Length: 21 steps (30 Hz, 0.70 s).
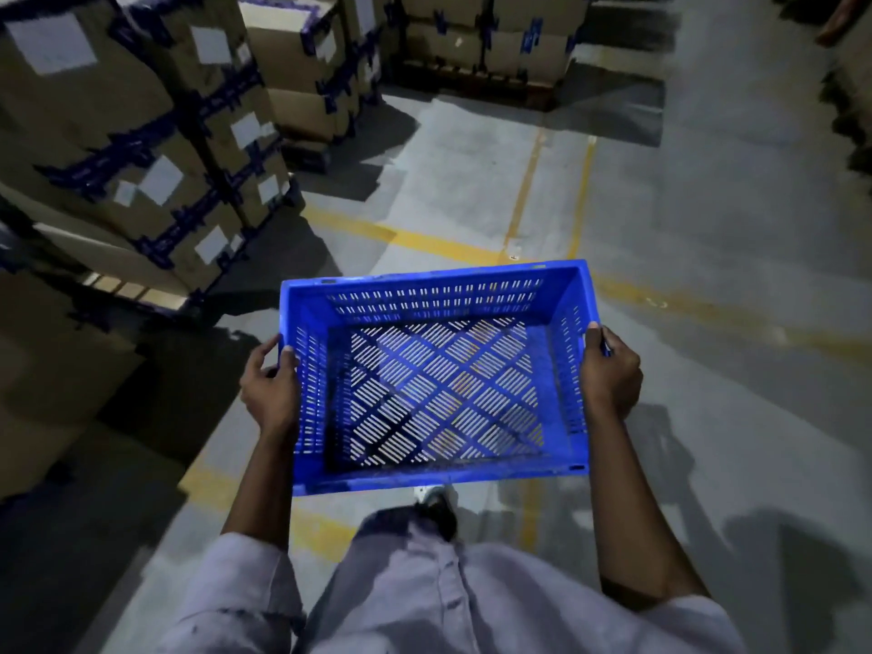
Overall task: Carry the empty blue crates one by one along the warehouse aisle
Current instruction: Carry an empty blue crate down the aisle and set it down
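Blue crate [436, 375], empty, held level at waist height over the aisle floor [708, 228]: your left hand [271, 387] and right hand [611, 372] each curl round a side rim, balancing it clear of your stride.

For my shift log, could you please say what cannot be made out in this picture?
Head view:
- Carton labels: blurred, unreadable.
- Fingers of the right hand: hidden beneath the hand, beside the blue crate.
- Shoe: mostly hidden by crate and clothing.
- Reddish object, top right: cut off by the edge.
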{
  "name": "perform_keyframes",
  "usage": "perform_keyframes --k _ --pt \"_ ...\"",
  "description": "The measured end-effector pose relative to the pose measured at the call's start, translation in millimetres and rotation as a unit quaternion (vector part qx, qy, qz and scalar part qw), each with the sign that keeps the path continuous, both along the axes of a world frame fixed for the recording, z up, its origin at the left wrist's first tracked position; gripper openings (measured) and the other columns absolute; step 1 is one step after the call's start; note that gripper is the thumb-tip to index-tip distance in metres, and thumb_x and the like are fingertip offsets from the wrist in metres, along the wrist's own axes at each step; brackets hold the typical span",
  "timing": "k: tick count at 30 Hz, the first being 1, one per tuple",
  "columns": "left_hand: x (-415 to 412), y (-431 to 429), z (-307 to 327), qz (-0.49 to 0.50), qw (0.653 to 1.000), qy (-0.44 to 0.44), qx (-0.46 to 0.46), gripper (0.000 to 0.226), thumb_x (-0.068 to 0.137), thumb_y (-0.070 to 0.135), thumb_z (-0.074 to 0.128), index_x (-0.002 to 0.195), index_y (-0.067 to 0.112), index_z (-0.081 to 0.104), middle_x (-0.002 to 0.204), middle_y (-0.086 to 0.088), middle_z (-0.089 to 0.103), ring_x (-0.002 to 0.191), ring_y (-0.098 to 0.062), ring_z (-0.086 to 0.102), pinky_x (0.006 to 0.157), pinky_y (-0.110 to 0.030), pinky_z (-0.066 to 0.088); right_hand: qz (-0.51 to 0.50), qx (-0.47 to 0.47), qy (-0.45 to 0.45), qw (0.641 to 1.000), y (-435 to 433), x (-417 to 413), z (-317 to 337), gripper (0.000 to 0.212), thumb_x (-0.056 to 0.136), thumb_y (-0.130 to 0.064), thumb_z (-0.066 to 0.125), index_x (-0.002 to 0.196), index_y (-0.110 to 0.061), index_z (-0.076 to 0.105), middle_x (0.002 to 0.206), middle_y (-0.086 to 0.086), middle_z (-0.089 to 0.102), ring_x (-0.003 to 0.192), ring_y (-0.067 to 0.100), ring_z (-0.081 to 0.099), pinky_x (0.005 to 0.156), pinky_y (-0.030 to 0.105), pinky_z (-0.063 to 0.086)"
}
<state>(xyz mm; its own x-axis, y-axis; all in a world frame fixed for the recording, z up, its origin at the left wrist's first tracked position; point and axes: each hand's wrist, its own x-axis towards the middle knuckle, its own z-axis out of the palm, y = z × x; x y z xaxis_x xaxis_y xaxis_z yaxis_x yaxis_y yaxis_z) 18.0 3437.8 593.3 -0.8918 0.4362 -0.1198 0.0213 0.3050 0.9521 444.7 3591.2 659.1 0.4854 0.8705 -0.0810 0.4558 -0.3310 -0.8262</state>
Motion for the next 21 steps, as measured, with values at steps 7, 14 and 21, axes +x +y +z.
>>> perform_keyframes --k 7,14,21 --pt "-62 163 0 -0.005 1.0 -0.001 -0.009 0.031 0.105 0.042 0.076 0.136 0.048 0.071 0.089 0.002 0.082 0.082 -0.02 0.083 0.083 -0.059 0.07 -0.008 0.001 -0.03 1.0 168 -60 13 0.048 0.102 -0.065 0.056 0.138 -0.04 0.073 0.132 0.007 0.075 0.12 0.04 0.069 0.096 0.043 0.055" --pt "-118 309 -11 -0.028 0.998 0.057 -0.016 0.035 0.106 0.051 0.069 0.141 0.053 0.067 0.117 0.004 0.08 0.099 -0.019 0.081 0.084 -0.057 0.069 -0.014 0.003 -0.045 0.999 319 -113 -3 0.049 0.102 -0.067 0.053 0.138 -0.041 0.072 0.131 0.005 0.076 0.12 0.039 0.069 0.095 0.043 0.056" --pt "-165 481 -32 -0.01 0.997 0.083 0.003 0.035 0.107 0.043 0.071 0.142 0.039 0.072 0.124 0.005 0.079 0.105 -0.019 0.076 0.096 -0.052 0.064 0.016 0.003 -0.022 1.0 508 -164 -29 0.048 0.101 -0.066 0.055 0.137 -0.04 0.073 0.13 0.003 0.076 0.12 0.038 0.07 0.094 0.043 0.056"
